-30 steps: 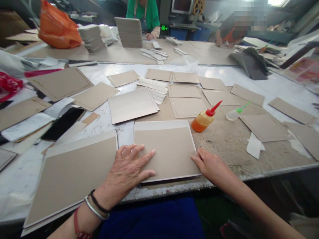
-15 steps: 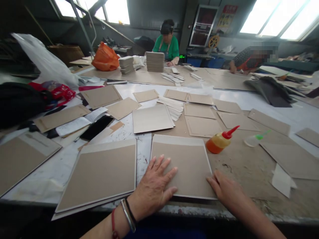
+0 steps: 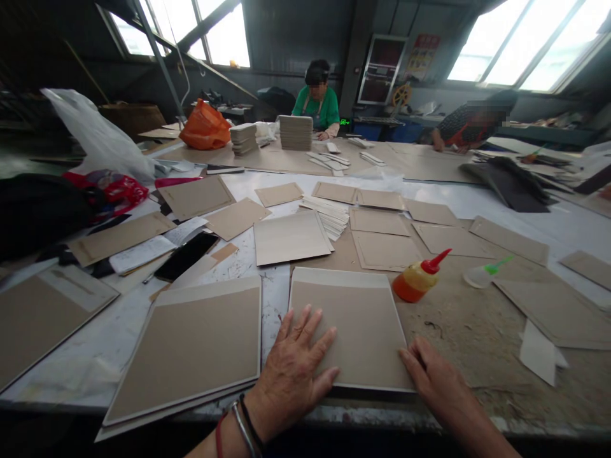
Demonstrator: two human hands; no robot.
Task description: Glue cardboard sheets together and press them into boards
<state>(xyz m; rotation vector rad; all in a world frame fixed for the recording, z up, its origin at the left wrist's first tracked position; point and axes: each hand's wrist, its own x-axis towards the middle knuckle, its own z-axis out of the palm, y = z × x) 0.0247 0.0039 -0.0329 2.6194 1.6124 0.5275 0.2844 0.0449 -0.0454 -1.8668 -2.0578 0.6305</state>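
Observation:
A grey-brown cardboard panel (image 3: pixel 351 331) with a paler strip along its far side lies flat in front of me at the table's near edge. My left hand (image 3: pixel 298 359) rests palm down on its left part, fingers spread. At its right edge my right hand (image 3: pixel 432 369) is closed, thumb on the border and fingers curled; their tips are hidden. A similar stack of panels (image 3: pixel 200 343) lies to the left. Just beyond the right corner stands a glue bottle (image 3: pixel 414 283) with orange liquid and a red nozzle.
A small clear bottle (image 3: pixel 480 275) with a green tip lies at right. Smaller cardboard pieces (image 3: pixel 382 221) and a strip pile (image 3: pixel 329 216) spread beyond. A phone (image 3: pixel 186 256) and an open notebook (image 3: pixel 147 248) are at left. Two people (image 3: pixel 319 105) work across the tables.
The camera has tilted up slightly, so everything sits lower in view. Both hands keep nearly the same place on the panel.

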